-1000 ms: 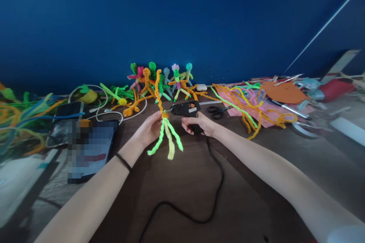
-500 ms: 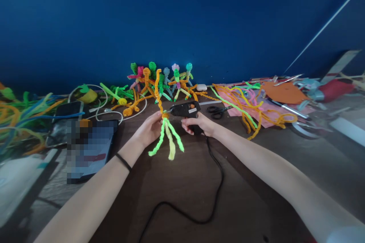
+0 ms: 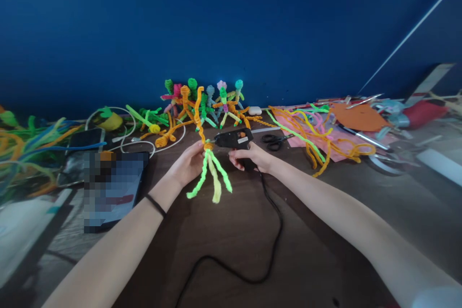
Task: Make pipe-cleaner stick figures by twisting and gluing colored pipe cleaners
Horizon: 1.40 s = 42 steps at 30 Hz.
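My left hand is closed on a pipe cleaner figure, gripping it at its orange wound middle. Light green and yellow strands hang below that middle, and a twisted orange strand stands up above it. My right hand is wrapped round the handle of a black hot glue gun. The gun's nozzle points left and meets the figure's orange middle, or comes very close to it; I cannot tell which. From the handle a black cord runs down across the dark table.
Several finished pipe cleaner figures stand against the blue wall. Black scissors and a white earphone case lie behind the gun. Loose pipe cleaners on pink paper are at right. A tablet, a phone and more pipe cleaners are at left.
Almost nothing differs. The hanging green strands have shifted very slightly left; both hands keep their holds, and the glue gun stays at the figure's middle.
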### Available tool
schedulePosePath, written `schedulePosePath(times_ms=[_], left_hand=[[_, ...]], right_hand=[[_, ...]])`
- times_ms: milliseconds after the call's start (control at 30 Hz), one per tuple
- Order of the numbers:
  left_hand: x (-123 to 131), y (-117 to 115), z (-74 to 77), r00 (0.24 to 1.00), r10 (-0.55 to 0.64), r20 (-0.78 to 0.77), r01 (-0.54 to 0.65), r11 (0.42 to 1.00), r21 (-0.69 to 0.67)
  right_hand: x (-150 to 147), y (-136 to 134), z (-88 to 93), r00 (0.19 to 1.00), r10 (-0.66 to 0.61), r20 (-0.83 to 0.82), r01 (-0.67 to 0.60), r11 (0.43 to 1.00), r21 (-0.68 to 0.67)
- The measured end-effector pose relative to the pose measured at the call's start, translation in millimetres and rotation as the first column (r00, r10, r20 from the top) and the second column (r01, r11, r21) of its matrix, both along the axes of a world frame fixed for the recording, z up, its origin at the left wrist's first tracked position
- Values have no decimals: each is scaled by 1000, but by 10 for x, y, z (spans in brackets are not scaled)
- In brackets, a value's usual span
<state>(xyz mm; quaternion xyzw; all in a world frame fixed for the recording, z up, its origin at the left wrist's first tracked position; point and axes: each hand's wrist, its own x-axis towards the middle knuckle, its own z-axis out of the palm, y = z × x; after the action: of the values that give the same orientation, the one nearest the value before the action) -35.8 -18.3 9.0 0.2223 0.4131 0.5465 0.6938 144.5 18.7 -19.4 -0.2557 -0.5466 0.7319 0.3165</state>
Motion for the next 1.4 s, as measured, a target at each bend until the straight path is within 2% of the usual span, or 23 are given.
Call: schedulePosePath(times_ms=[133, 300, 400, 467, 533, 600, 667, 733, 833, 967, 1067, 1167, 1233, 1333, 1400], left_hand=[[3, 6, 11, 1000, 27, -10, -27, 999, -19], [10, 7, 15, 999, 41, -13, -42, 999, -33], [17, 1, 13, 999, 31, -10, -32, 999, -22], [22, -2, 9, 1000, 24, -11, -24, 1000, -3], [20, 0, -4, 1000, 10, -12, -10, 1000, 26], [10, 7, -29, 1000, -18, -10, 18, 998, 60], [-7, 14, -65, 998, -58, -9, 59, 994, 95], [-24, 19, -101, 996, -85, -12, 86, 988, 127], [-32, 22, -138, 994, -109, -32, 113, 982, 153], [-24, 31, -169, 988, -134, -76, 145, 973, 177], [-16, 46, -203, 986, -140, -91, 156, 967, 204], [0, 58, -230, 985, -155, -82, 170, 958, 233], [13, 59, -230, 981, -169, -91, 186, 953, 239], [23, 52, -211, 974, -176, -141, 205, 951, 232], [22, 48, -198, 965, -168, -203, 214, 950, 229]], right_hand=[[-2, 7, -3, 998, -51, -48, 48, 996, -70], [-7, 49, 12, 978, -183, -96, 172, 979, -109], [18, 106, 23, 949, -314, -7, 314, 949, -6], [55, 143, 38, 901, -423, 96, 404, 899, 172], [104, 166, 70, 823, -514, 241, 412, 833, 369], [151, 169, 120, 691, -578, 434, 366, 797, 479], [178, 154, 179, 507, -590, 628, 294, 804, 517], [179, 129, 234, 330, -556, 763, 164, 830, 533], [146, 95, 281, 155, -528, 835, -61, 838, 542], [117, 88, 274, 55, -566, 823, -195, 802, 564], [134, 92, 263, 42, -618, 785, -215, 761, 612], [153, 69, 280, 100, -748, 656, -155, 639, 753], [150, 30, 309, 246, -806, 538, -98, 531, 841], [123, -62, 363, 529, -781, 332, -7, 388, 922], [101, -132, 400, 622, -768, 153, 51, 235, 971]])
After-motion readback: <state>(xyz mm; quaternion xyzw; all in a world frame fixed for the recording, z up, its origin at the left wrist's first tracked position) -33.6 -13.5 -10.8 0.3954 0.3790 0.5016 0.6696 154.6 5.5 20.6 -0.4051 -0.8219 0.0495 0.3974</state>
